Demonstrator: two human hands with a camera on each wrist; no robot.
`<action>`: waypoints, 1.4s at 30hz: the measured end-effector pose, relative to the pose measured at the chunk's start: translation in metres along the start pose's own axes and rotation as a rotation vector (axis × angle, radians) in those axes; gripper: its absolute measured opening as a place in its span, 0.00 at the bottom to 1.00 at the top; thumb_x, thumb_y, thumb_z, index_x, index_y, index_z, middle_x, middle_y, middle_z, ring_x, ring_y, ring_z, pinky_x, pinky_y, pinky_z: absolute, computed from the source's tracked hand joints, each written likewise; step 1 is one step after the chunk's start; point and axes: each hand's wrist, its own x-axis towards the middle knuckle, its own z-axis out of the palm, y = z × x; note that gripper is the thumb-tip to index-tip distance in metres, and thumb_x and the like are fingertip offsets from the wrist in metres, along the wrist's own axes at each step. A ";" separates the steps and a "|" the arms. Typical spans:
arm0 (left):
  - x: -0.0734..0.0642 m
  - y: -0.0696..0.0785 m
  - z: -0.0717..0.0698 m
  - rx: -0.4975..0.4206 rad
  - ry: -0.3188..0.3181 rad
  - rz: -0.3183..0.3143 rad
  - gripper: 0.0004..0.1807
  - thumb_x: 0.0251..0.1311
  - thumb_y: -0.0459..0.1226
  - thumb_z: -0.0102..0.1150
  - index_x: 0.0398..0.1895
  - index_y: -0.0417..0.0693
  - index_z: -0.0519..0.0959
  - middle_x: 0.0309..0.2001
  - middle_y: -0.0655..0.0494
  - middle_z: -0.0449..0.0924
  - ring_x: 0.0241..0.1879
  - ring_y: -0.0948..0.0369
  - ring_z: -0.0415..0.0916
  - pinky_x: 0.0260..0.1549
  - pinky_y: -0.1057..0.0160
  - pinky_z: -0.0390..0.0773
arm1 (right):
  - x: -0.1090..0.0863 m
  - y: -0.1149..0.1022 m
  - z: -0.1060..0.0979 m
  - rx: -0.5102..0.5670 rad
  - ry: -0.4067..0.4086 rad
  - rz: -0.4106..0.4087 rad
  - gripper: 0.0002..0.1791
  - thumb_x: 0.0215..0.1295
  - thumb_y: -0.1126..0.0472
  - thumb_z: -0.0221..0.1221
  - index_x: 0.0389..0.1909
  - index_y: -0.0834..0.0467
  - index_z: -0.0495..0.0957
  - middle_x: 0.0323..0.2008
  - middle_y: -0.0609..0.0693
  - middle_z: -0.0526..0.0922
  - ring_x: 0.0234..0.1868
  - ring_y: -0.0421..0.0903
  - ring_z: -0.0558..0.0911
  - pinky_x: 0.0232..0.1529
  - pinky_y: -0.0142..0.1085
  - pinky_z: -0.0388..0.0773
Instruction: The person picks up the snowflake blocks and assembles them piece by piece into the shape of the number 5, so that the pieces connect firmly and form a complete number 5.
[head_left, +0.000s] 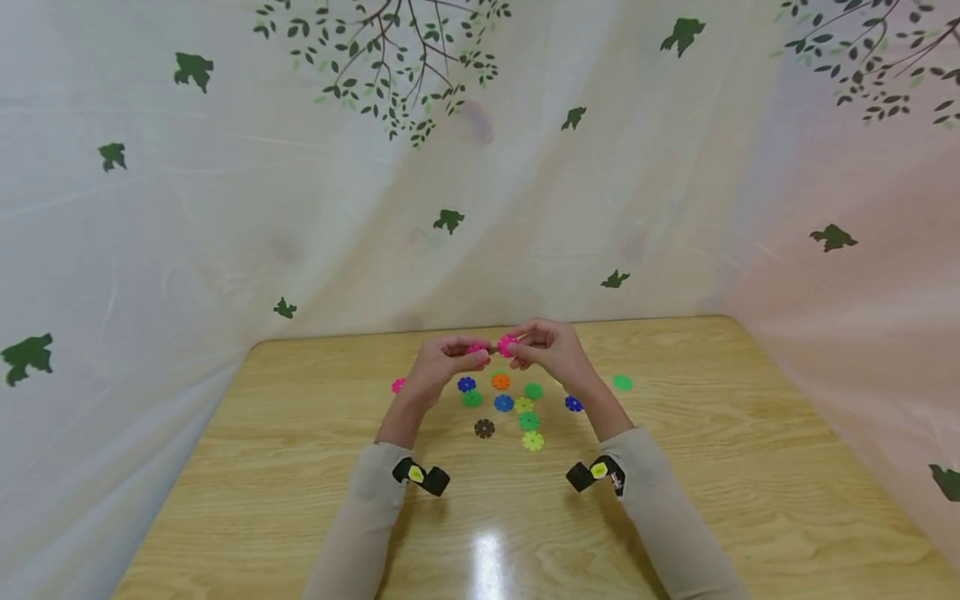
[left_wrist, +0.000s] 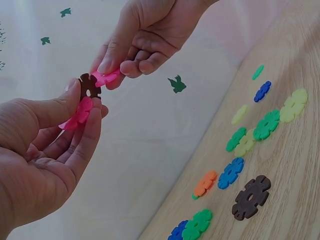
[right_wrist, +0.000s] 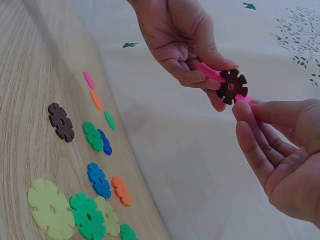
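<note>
Both hands are raised over the far part of the table, with three notched flower-shaped discs between them. My left hand (head_left: 442, 365) pinches a pink disc (left_wrist: 77, 115) and touches the brown disc (right_wrist: 231, 78) beside it. My right hand (head_left: 553, 348) pinches a second pink disc (left_wrist: 106, 78) between thumb and fingers. The brown disc sits in the middle, and the two pink discs meet its edge at different sides, set at an angle to it. Fingertips partly cover both pink discs, so how deep their notches engage cannot be seen.
Loose discs lie on the wooden table (head_left: 262, 467) below the hands: a dark brown one (head_left: 484, 428), an orange one (head_left: 501, 382), a blue one (head_left: 503, 403) and several green and yellow ones. A pink disc (head_left: 398, 385) lies leftward. Behind hangs a printed cloth (head_left: 360, 250).
</note>
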 end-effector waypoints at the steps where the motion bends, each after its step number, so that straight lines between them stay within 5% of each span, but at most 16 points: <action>1: 0.000 0.000 0.000 0.001 0.000 0.001 0.14 0.68 0.29 0.62 0.52 0.29 0.82 0.44 0.51 0.89 0.44 0.55 0.86 0.61 0.35 0.74 | 0.000 0.000 0.000 0.005 0.001 -0.001 0.11 0.71 0.64 0.63 0.49 0.66 0.82 0.36 0.58 0.90 0.30 0.42 0.88 0.37 0.37 0.87; 9: -0.001 0.006 -0.001 0.044 0.021 0.006 0.14 0.67 0.31 0.63 0.52 0.30 0.83 0.47 0.42 0.88 0.41 0.58 0.87 0.55 0.46 0.83 | 0.001 0.002 0.003 0.058 0.006 -0.018 0.12 0.70 0.64 0.64 0.49 0.68 0.82 0.37 0.53 0.90 0.30 0.42 0.87 0.38 0.36 0.87; 14: -0.002 0.006 -0.001 0.040 0.031 0.001 0.14 0.67 0.29 0.63 0.52 0.28 0.82 0.50 0.36 0.86 0.39 0.60 0.86 0.59 0.37 0.77 | 0.001 0.004 0.005 0.070 0.004 -0.020 0.13 0.70 0.64 0.64 0.49 0.68 0.81 0.38 0.54 0.90 0.31 0.41 0.87 0.38 0.35 0.87; 18: -0.001 0.006 0.000 0.050 0.043 -0.009 0.13 0.67 0.30 0.63 0.51 0.29 0.83 0.51 0.33 0.85 0.38 0.63 0.86 0.58 0.39 0.78 | 0.001 0.004 0.005 0.072 0.006 -0.027 0.12 0.70 0.65 0.63 0.49 0.68 0.81 0.37 0.53 0.90 0.30 0.41 0.87 0.38 0.35 0.87; 37: -0.002 0.007 0.006 0.063 0.065 0.014 0.12 0.65 0.29 0.64 0.48 0.29 0.84 0.43 0.44 0.89 0.40 0.54 0.86 0.48 0.57 0.87 | 0.000 0.005 0.006 0.127 -0.022 -0.046 0.12 0.70 0.68 0.62 0.48 0.73 0.80 0.36 0.46 0.90 0.30 0.41 0.88 0.37 0.35 0.87; 42: -0.001 0.007 0.006 0.039 0.002 0.031 0.14 0.68 0.32 0.63 0.52 0.30 0.83 0.45 0.45 0.87 0.40 0.59 0.85 0.51 0.56 0.86 | 0.000 0.004 0.002 0.128 -0.020 -0.016 0.14 0.70 0.66 0.62 0.50 0.71 0.79 0.36 0.45 0.90 0.32 0.41 0.88 0.40 0.37 0.87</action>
